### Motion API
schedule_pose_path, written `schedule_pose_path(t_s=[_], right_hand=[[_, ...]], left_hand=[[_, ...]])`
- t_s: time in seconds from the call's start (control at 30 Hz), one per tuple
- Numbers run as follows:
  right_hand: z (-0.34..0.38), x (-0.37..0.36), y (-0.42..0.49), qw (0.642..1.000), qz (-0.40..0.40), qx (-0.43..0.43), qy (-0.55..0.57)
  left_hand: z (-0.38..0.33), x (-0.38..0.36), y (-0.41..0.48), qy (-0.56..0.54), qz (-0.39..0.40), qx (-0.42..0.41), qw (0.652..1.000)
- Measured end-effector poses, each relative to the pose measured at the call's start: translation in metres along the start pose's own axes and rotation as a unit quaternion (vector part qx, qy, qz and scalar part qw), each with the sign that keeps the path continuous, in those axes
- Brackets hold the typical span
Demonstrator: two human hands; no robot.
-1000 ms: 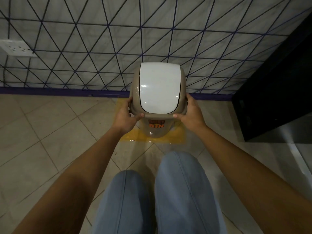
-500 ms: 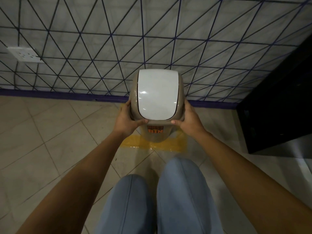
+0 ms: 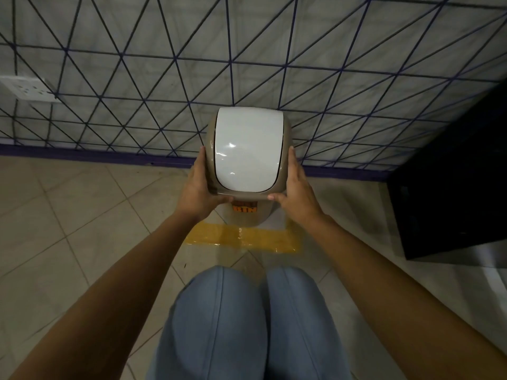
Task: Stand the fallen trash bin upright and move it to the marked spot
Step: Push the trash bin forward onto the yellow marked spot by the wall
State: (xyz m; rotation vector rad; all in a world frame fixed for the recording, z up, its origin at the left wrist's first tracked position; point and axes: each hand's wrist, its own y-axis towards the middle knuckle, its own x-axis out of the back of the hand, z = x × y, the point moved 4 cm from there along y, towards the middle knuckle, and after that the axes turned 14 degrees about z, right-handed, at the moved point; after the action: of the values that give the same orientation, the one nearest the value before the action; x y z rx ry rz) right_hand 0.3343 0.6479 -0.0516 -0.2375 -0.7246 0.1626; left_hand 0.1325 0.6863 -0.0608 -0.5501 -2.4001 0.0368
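Trash bin point(image 3: 248, 215) stood upright in the head view, beige body under a white swing lid point(image 3: 248, 152), on the yellow marked spot point(image 3: 244, 238) near the wall. Your left hand point(image 3: 201, 189) was closed on the lid's left side, thumb along the front rim. Your right hand point(image 3: 297, 190) gripped the right side likewise. Your knees point(image 3: 255, 319) were just behind the marking; a black cabinet point(image 3: 452, 174) stood to the right.
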Motion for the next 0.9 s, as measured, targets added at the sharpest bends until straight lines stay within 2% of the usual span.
schedule_pose_path(t_s=[0.43,0.6,0.7,0.77,0.83,0.9], right_hand=[[0.001,0.004,0.019,1.000,-0.015,-0.001,0.013],[-0.004,0.003,0.022,0.998,-0.023,-0.003,0.052],[-0.010,0.006,0.025,0.992,-0.039,-0.042,0.109],[-0.017,0.006,0.027,0.982,-0.034,-0.099,0.160],[-0.023,0.005,0.028,0.967,-0.024,-0.147,0.205],[-0.025,0.004,0.030,0.962,-0.027,-0.158,0.220]], left_hand=[[0.007,0.013,0.027,0.012,0.010,-0.008,1.000],[0.016,0.014,0.033,-0.027,0.030,0.005,0.999],[0.019,0.013,0.035,-0.103,0.063,0.020,0.992],[0.020,0.011,0.035,-0.159,0.082,0.016,0.984],[0.021,0.009,0.033,-0.175,0.086,0.018,0.981],[0.022,0.008,0.033,-0.172,0.090,0.020,0.981]])
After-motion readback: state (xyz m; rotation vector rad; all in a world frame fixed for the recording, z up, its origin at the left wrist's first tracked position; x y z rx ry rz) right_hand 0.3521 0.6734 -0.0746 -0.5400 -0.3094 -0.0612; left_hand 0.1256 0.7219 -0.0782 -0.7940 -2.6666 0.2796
